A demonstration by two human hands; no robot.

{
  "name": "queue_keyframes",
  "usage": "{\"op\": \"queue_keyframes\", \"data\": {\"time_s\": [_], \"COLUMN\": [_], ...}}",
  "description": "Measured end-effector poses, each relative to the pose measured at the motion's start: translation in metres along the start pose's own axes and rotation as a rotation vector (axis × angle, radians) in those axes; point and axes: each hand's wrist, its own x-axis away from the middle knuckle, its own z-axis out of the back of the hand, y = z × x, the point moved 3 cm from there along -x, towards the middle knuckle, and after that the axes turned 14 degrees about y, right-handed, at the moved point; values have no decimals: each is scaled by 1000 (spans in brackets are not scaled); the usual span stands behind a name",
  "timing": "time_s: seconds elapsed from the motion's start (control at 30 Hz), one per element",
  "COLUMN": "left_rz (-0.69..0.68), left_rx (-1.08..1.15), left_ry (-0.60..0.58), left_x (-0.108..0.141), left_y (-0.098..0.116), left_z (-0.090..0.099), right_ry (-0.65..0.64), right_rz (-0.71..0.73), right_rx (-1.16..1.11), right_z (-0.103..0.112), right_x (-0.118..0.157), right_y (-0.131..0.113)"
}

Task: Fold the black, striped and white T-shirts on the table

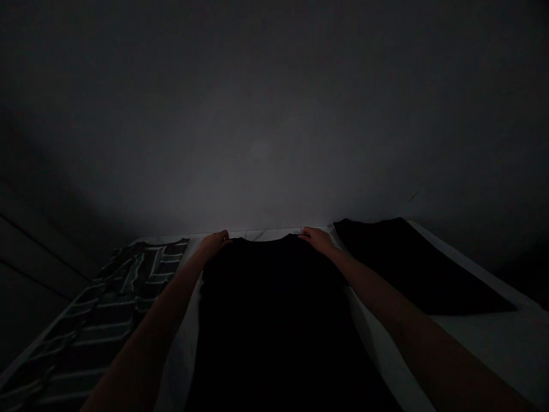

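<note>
Pinched at its two upper corners by the left hand (213, 242) and the right hand (318, 238), a plain black cloth garment (274, 320) lies spread between the dark striped garment (103, 315) and another black cloth piece (407, 266). Smoothing seems in hand; moving it calls for even tension.

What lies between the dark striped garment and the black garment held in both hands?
The left forearm and, beside it, a strip of pale, flat surface, seen in the head view.
</note>
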Motion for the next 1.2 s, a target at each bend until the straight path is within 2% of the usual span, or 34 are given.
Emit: {"op": "queue_keyframes", "data": {"time_s": [0.2,0.3,0.37,0.43,0.53,0.6,0.7,0.77,0.87,1.07,1.2], "left_rz": [29,79,115,151,210,249,289,306,306,261,260], "left_rx": [-9,9,43,89,162,207,269,314,416,639,613], "left_ry": [-29,-50,-64,-89,-180,-258,-349,-390,-392,-135,-62], "left_x": [-14,-17,-18,-19,-15,-9,4,13,24,39,39], "left_y": [-3,-7,-11,-17,-29,-37,-49,-56,-62,-55,-49], "left_z": [-11,-16,-15,-11,-2,4,12,16,19,21,11], "right_ry": [-21,8,42,54,18,-34,-149,-202,-190,-149,-156], "right_rz": [16,41,81,177,421,524,487,424,371,356,352], "right_rx": [103,144,151,98,-117,-237,-240,-188,-128,-70,-41], "right_z": [7,15,16,10,-10,-29,-58,-72,-83,-82,-81], "right_x": [-9,-6,1,10,25,33,36,36,36,40,41], "right_y": [-9,-30,-57,-96,-167,-207,-241,-248,-246,-242,-242]}}
